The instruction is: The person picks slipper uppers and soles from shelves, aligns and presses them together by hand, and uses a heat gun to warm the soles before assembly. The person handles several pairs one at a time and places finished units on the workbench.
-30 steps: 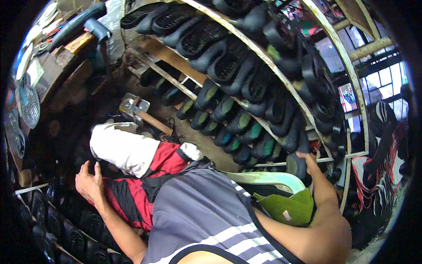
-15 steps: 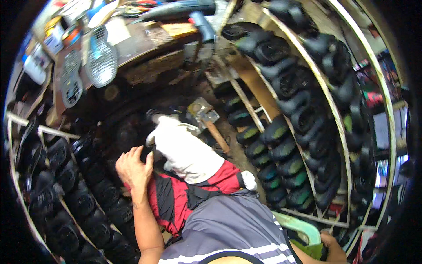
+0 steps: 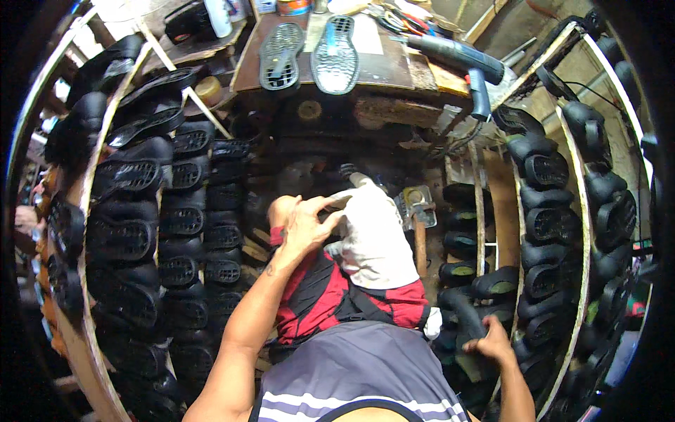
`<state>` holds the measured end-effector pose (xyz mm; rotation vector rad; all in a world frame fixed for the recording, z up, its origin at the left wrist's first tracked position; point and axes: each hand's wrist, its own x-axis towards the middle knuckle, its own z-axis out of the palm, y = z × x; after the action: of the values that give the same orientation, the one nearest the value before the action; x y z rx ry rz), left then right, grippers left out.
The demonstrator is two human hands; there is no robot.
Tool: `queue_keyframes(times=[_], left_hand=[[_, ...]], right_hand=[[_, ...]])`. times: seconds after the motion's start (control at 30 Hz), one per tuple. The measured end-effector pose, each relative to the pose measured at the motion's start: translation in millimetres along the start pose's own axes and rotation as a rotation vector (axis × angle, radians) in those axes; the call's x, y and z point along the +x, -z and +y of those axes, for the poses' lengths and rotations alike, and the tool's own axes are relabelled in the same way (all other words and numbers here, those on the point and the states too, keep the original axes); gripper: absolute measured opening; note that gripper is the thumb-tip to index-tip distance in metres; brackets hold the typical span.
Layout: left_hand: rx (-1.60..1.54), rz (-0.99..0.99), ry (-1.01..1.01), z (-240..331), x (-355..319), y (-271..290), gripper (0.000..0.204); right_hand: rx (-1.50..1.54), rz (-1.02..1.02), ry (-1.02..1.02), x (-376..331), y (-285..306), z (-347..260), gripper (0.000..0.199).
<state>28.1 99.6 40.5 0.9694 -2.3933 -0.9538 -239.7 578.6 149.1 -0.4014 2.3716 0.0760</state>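
My left hand (image 3: 306, 226) lies over my left knee at the edge of a white cloth (image 3: 376, 246) draped across my lap. Its fingers are stretched out and the thumb stands apart, the fingertips touching the cloth. Down at my right side, my right hand (image 3: 494, 343) is closed around a dark shoe (image 3: 465, 315) beside the lower end of the right rack. Part of that shoe blends into the dark shoes behind it. Two black openwork shoe soles, a left one (image 3: 281, 58) and a right one (image 3: 335, 60), lie on the bench (image 3: 387, 70) ahead.
Racks of black shoes stand on my left (image 3: 123, 239) and right (image 3: 548, 218). A heat gun (image 3: 457, 60) lies at the bench's right end, near pliers (image 3: 408, 21). Below, a wooden-handled hammer (image 3: 420, 246) rests by a clear plastic container (image 3: 427, 211).
My view has swung right-side up toward the bench and left rack. My left hand has moved from the knee's outer side onto the cloth's edge. My right hand has come forward to a dark shoe.
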Motion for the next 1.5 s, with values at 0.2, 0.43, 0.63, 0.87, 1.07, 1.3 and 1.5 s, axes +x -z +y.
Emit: queue_keyframes(times=[0.2, 0.43, 0.63, 0.87, 1.07, 1.3, 1.5], left_hand=[[-0.957, -0.178, 0.131, 65, -42, 11, 0.077], [-1.307, -0.01, 0.375, 35, -62, 6, 0.116], [-0.672, 0.034, 0.19, -7, -54, -30, 0.133], [-0.396, -0.055, 0.138, 31, -57, 29, 0.129], [0.32, 0.523, -0.303, 58, -13, 175, 0.052], [0.859, 0.807, -0.741, 125, 59, 298, 0.056], [0.619, 0.763, -1.096, 143, 108, 337, 0.052]], right_hand=[[0.461, 0.062, 0.66, -6, 52, -170, 0.128], [0.269, 0.257, 0.94, -9, -42, -321, 0.13], [0.643, -0.184, 0.857, 19, -73, -305, 0.105], [0.997, -0.188, 0.812, 86, -82, -280, 0.065], [0.943, 0.024, 0.927, 108, -116, -280, 0.027], [0.821, 0.18, 1.208, 84, -102, -295, 0.022], [0.768, 0.323, 1.354, 87, -106, -315, 0.02]])
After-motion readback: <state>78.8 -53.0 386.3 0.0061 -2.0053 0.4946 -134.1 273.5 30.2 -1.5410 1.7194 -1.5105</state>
